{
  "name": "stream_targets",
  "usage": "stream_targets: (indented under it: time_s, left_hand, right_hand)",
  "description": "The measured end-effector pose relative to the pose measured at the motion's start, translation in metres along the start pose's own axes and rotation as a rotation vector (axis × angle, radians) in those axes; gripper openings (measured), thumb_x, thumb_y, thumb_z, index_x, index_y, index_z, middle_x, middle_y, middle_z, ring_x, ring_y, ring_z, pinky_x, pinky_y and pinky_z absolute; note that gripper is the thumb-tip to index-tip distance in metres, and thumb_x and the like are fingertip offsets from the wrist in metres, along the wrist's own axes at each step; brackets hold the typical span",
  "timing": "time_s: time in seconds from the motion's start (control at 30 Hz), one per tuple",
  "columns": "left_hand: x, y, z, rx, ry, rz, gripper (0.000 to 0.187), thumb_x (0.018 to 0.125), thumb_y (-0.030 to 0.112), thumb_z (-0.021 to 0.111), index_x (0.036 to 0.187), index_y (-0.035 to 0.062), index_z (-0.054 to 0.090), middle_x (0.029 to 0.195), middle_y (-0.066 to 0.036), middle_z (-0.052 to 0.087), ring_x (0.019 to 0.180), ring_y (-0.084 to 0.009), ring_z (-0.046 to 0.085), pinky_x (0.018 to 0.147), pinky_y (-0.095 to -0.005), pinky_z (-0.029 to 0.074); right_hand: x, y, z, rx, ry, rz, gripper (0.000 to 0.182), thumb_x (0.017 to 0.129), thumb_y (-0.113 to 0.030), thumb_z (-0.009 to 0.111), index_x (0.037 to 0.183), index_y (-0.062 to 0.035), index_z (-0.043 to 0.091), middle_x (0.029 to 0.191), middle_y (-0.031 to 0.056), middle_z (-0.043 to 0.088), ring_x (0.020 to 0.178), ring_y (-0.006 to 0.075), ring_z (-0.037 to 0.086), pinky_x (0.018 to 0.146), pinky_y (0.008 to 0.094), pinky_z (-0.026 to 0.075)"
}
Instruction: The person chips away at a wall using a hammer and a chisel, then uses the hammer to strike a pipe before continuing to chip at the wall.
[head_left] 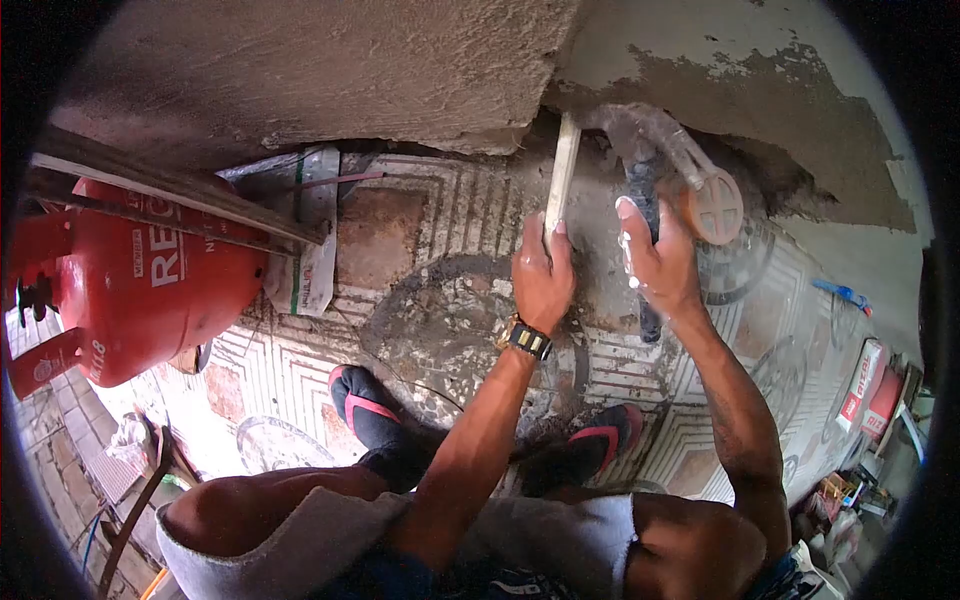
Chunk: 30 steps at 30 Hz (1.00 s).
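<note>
My left hand (543, 280) is closed around a pale wooden stick (564, 165), whose far end meets the broken lower edge of the plastered wall. A wristwatch is on that wrist. In my right hand (662, 262) is a hammer (643, 195) with a dark handle; its head is blurred and lies near the wall's base, just right of the stick. White material sticks to my right thumb. Beside the hammer head is a round orange cap (716, 206) with a cross pattern. Dust or blur partly hides the spot between stick and hammer head.
A red gas cylinder (165, 275) lies at left, with wooden bars (180, 190) across it. A rough wall (330, 70) overhangs ahead. Patterned tiles (620, 365) cover the floor. At right are a blue object (842, 294), a red-and-white box (862, 385) and clutter (850, 500).
</note>
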<state>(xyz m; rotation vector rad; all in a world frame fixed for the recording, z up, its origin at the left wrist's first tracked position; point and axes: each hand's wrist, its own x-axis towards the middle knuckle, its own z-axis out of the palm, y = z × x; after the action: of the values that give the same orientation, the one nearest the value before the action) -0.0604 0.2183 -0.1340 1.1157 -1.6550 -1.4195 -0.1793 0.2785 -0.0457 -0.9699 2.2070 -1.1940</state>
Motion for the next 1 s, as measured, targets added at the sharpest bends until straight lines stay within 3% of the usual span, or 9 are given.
stream_targets:
  time_s: [0.3, 0.47, 0.57, 0.7, 0.73, 0.83, 0.87, 0.97, 1.0]
  left_hand:
    - [0.012, 0.016, 0.0, -0.003, 0.012, -0.011, 0.023, 0.098, 0.022, 0.047, 0.106, 0.0004, 0.053, 0.069, -0.015, 0.056, 0.062, -0.0298, 0.055, 0.057, -0.0418, 0.042]
    - [0.012, 0.016, 0.005, -0.082, 0.012, -0.049, 0.024, 0.098, 0.022, 0.046, 0.105, -0.0003, 0.052, 0.069, -0.017, 0.056, 0.061, -0.0311, 0.054, 0.057, -0.0421, 0.042]
    - [0.011, 0.009, 0.011, -0.064, 0.023, -0.047, 0.023, 0.098, 0.021, 0.046, 0.104, -0.0007, 0.052, 0.068, -0.018, 0.054, 0.061, -0.0317, 0.053, 0.058, -0.0422, 0.042]
    - [0.01, 0.007, 0.011, -0.066, 0.021, -0.015, 0.023, 0.099, 0.021, 0.045, 0.102, -0.0009, 0.051, 0.067, -0.018, 0.051, 0.06, -0.0316, 0.05, 0.058, -0.0416, 0.041]
    - [0.009, 0.01, 0.009, -0.062, 0.018, -0.024, 0.023, 0.099, 0.021, 0.045, 0.102, -0.0011, 0.051, 0.067, -0.018, 0.051, 0.06, -0.0313, 0.05, 0.058, -0.0414, 0.041]
    - [0.01, 0.013, 0.011, -0.14, 0.013, -0.07, 0.023, 0.099, 0.021, 0.044, 0.101, -0.0008, 0.051, 0.066, -0.017, 0.05, 0.059, -0.0302, 0.049, 0.057, -0.0406, 0.041]
    - [0.01, 0.012, 0.012, -0.181, 0.013, -0.088, 0.023, 0.099, 0.021, 0.044, 0.101, -0.0005, 0.051, 0.066, -0.016, 0.05, 0.058, -0.0299, 0.049, 0.056, -0.0404, 0.041]
    - [0.003, 0.004, 0.009, -0.118, 0.007, -0.203, 0.023, 0.1, 0.022, 0.044, 0.096, 0.0003, 0.051, 0.067, -0.008, 0.047, 0.061, -0.0176, 0.046, 0.056, -0.0361, 0.039]
    - [0.007, 0.004, 0.008, -0.062, -0.011, -0.151, 0.023, 0.1, 0.022, 0.044, 0.095, 0.0003, 0.051, 0.067, -0.008, 0.048, 0.061, -0.0186, 0.046, 0.056, -0.0366, 0.039]
  right_hand:
    - [0.008, -0.035, -0.017, 0.118, 0.11, -0.092, 0.031, 0.094, -0.032, 0.06, 0.09, -0.0016, 0.055, 0.062, 0.0056, 0.058, 0.055, 0.0186, 0.057, 0.053, 0.0328, 0.045]
    - [0.021, -0.004, 0.004, -0.303, 0.112, -0.263, 0.035, 0.092, -0.034, 0.059, 0.095, 0.0008, 0.057, 0.069, 0.0135, 0.065, 0.062, 0.0291, 0.065, 0.058, 0.0404, 0.049]
    - [0.019, -0.013, 0.003, -0.206, 0.084, -0.14, 0.033, 0.092, -0.032, 0.06, 0.094, 0.0007, 0.058, 0.07, 0.0164, 0.064, 0.063, 0.0319, 0.065, 0.058, 0.0397, 0.049]
    - [0.006, -0.033, -0.011, 0.114, 0.161, -0.137, 0.03, 0.091, -0.03, 0.063, 0.092, 0.0, 0.058, 0.066, 0.0106, 0.063, 0.055, 0.0214, 0.061, 0.053, 0.0346, 0.047]
    - [0.003, -0.043, -0.005, 0.222, 0.247, -0.251, 0.028, 0.095, -0.029, 0.055, 0.079, -0.006, 0.056, 0.065, 0.0001, 0.056, 0.05, 0.0086, 0.051, 0.045, 0.0251, 0.039]
    - [0.015, -0.001, 0.008, 0.065, 0.14, -0.348, 0.032, 0.095, -0.03, 0.055, 0.08, -0.0023, 0.057, 0.063, 0.003, 0.056, 0.052, 0.0121, 0.053, 0.047, 0.0295, 0.042]
    - [0.023, 0.001, 0.014, -0.11, 0.174, -0.283, 0.035, 0.094, -0.032, 0.057, 0.084, 0.0018, 0.058, 0.064, 0.0103, 0.059, 0.056, 0.0231, 0.059, 0.054, 0.0371, 0.045]
    - [0.027, -0.005, 0.008, -0.308, -0.055, 0.128, 0.034, 0.091, -0.032, 0.061, 0.088, 0.0022, 0.06, 0.069, 0.0179, 0.063, 0.064, 0.0323, 0.063, 0.059, 0.0417, 0.047]
    - [0.02, -0.003, 0.01, -0.205, 0.036, -0.043, 0.033, 0.091, -0.032, 0.062, 0.088, 0.0014, 0.06, 0.069, 0.0171, 0.063, 0.063, 0.0306, 0.063, 0.058, 0.0409, 0.047]
